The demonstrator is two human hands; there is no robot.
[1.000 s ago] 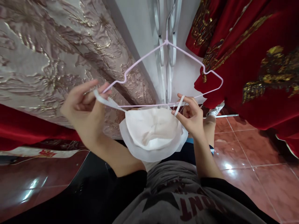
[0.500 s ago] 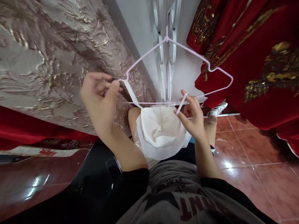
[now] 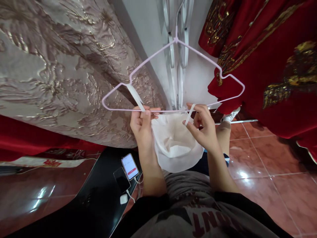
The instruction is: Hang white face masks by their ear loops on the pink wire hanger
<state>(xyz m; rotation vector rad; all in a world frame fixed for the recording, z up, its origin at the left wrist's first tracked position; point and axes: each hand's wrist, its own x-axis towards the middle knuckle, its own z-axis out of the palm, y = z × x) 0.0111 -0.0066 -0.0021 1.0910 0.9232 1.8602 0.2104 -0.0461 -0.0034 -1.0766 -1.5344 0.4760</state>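
A pale pink clothes hanger (image 3: 153, 60) hangs in front of me, its hook running up out of view. Over its left shoulder, in the notch, passes one white strap (image 3: 135, 96) of a white garment (image 3: 180, 163), which droops below the bar at my lap. My left hand (image 3: 143, 124) pinches the lower end of that strap by the bottom bar. The other strap (image 3: 190, 114) is stretched between the thumb and forefinger of my right hand (image 3: 203, 127), just under the bar's right half and not on the hanger's right shoulder.
Shiny embossed pinkish fabric (image 3: 61, 72) hangs close on the left. Red cloth with gold sequins (image 3: 272, 76) hangs on the right. White metal rails (image 3: 172, 76) stand behind the hanger. A black bench (image 3: 99, 185) holds two phones, one lit (image 3: 130, 166), with cables.
My left hand has come down and right from the hanger's left end to the strap by the bar. The hanger's left end and the lit phone are uncovered. My right hand still holds its strap.
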